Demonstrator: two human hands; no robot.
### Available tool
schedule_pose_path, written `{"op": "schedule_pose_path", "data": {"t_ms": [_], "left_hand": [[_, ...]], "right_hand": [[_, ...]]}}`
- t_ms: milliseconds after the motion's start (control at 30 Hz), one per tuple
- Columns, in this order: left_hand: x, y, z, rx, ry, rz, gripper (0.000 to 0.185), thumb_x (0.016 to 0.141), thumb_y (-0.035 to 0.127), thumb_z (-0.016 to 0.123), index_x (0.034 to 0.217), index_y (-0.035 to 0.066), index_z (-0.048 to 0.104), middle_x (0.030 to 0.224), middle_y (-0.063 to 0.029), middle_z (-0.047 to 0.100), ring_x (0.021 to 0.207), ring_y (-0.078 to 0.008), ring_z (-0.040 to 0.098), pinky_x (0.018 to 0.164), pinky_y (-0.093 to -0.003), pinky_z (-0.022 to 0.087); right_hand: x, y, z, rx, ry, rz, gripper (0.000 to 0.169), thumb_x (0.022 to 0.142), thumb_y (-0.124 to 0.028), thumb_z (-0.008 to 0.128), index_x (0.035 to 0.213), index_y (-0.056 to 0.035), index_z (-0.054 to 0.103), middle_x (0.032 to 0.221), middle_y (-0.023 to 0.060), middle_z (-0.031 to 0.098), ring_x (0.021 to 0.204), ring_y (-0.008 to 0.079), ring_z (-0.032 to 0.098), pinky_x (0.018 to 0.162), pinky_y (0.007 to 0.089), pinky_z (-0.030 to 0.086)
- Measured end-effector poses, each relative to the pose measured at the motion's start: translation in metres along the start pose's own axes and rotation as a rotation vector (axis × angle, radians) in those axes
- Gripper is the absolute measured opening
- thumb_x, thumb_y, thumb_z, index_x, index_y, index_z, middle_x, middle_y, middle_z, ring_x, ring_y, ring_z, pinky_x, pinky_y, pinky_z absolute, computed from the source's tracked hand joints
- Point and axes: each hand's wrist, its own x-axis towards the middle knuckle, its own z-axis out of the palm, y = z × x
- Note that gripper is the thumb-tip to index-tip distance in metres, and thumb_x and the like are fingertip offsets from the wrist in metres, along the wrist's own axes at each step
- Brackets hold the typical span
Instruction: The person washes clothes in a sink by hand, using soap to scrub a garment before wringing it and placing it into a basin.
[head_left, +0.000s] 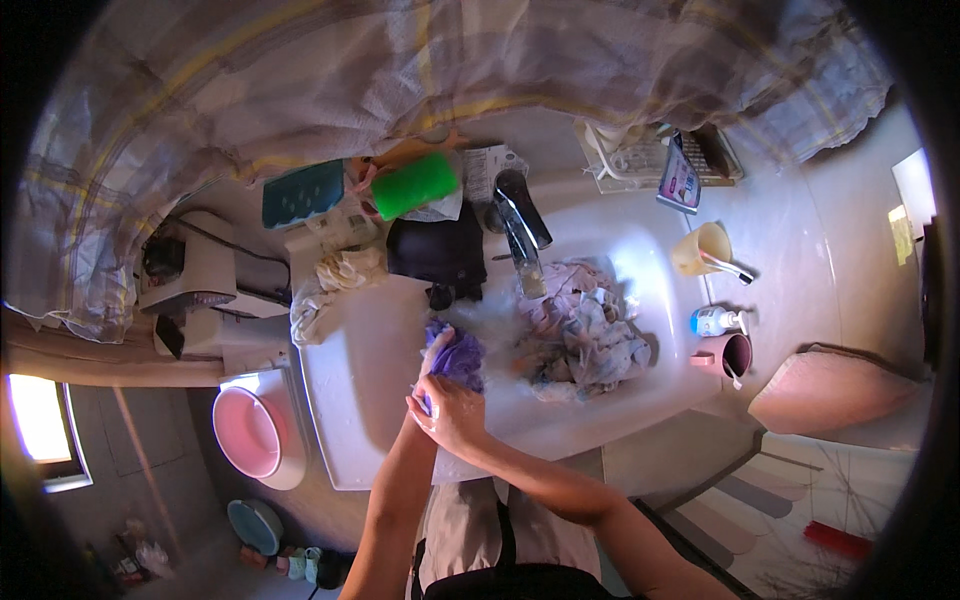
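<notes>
Over the middle of a white sink (345, 450), both of my hands are closed around a bunched purple cloth (459, 356). My left hand (433, 358) lies along its left side, partly hidden by my right hand. My right hand (456, 411) grips lower down, crossing over the left one, with white suds on its fingers. In the basin, to the right of the cloth, sits a heap of wet patterned cloths (592, 337). A dark faucet (525, 232) reaches over the basin, its spout end beside the heap.
A black cloth (436, 251) and cream cloths (349, 270) lie along the sink's back-left rim. Behind them stand a green block-shaped item (416, 184) and a teal box (304, 193). A yellow cup (694, 251), pump bottle (709, 321) and pink mug (731, 355) line the right. A pink bucket (244, 431) is left.
</notes>
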Motion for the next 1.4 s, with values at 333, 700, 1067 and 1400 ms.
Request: {"op": "schedule_pose_path", "data": {"t_ms": [333, 700, 1067, 1400], "left_hand": [[-0.049, 0.005, 0.015, 0.161, 0.191, 0.253, 0.04, 0.093, 0.028, 0.052, 0.121, 0.0, 0.051, 0.111, -0.0158, 0.063, 0.098, -0.0282, 0.064, 0.09, -0.0433, 0.051], [-0.045, -0.014, -0.003, 2.211, 0.779, 0.79, 0.084, 0.075, 0.045, 0.07, 0.145, 0.017, 0.032, 0.155, -0.0122, 0.013, 0.137, -0.0403, 0.023, 0.107, -0.0605, 0.022], [-0.014, 0.003, -0.036, 1.524, 0.673, 0.841, 0.069, 0.071, 0.025, 0.077, 0.131, 0.012, 0.046, 0.132, -0.012, 0.042, 0.122, -0.034, 0.041, 0.103, -0.0455, 0.034], [0.001, 0.001, -0.021, -0.204, -0.119, 0.144, 0.043, 0.089, 0.048, 0.056, 0.106, 0.008, 0.062, 0.095, -0.0108, 0.067, 0.087, -0.0279, 0.062, 0.085, -0.0403, 0.049]], "right_hand": [[0.055, 0.147, -0.018, -0.497, 0.124, -0.037, 0.016, 0.081, -0.024, 0.064, 0.086, -0.0099, 0.058, 0.092, 0.011, 0.061, 0.079, 0.0305, 0.06, 0.058, 0.0421, 0.049], [0.029, 0.19, -0.011, -0.5, -0.69, -0.344, 0.038, 0.088, -0.036, 0.053, 0.124, -0.0216, 0.057, 0.14, 0.008, 0.042, 0.129, 0.0278, 0.038, 0.098, 0.0599, 0.032], [0.028, 0.22, 0.016, -0.459, -0.502, 0.036, 0.049, 0.085, -0.034, 0.057, 0.127, -0.0102, 0.05, 0.135, 0.0238, 0.043, 0.123, 0.0431, 0.042, 0.093, 0.0579, 0.038], [0.014, 0.049, 0.017, -0.064, -0.094, 0.264, 0.032, 0.08, -0.028, 0.065, 0.103, -0.0085, 0.055, 0.084, 0.0179, 0.066, 0.074, 0.0384, 0.064, 0.065, 0.0467, 0.051]]}}
